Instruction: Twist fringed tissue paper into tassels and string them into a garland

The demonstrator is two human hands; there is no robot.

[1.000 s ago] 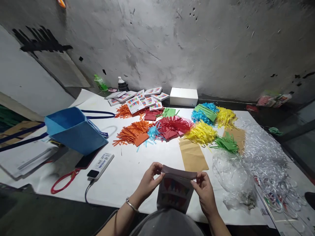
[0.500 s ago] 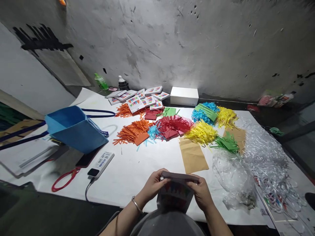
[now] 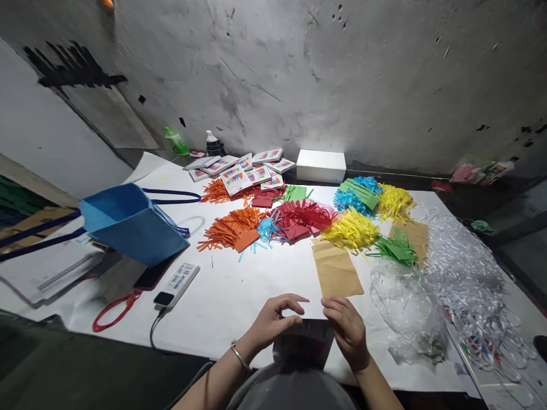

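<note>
A flat card box, dark in shadow, stands upright against my body; coloured pennant prints showed on its face a moment ago. My left hand is at its upper left corner, thumb and fingers apart, with nothing between them. At the upper right corner is my right hand, its fingers loosely bent and seemingly not gripping; whether they touch the box I cannot tell. Just beyond the hands lies a brown paper sheet. Behind it are fringed paper bundles in yellow, red and orange.
At the left, a blue bag leans over a phone, near a white power bank and red cord. Clear plastic and a heap of shiny strands cover the right. Several pennant-printed boxes and a white box stand behind.
Both hands have let go of the box's top edge and their fingers have loosened. The box now sits lower and darker against my body.
</note>
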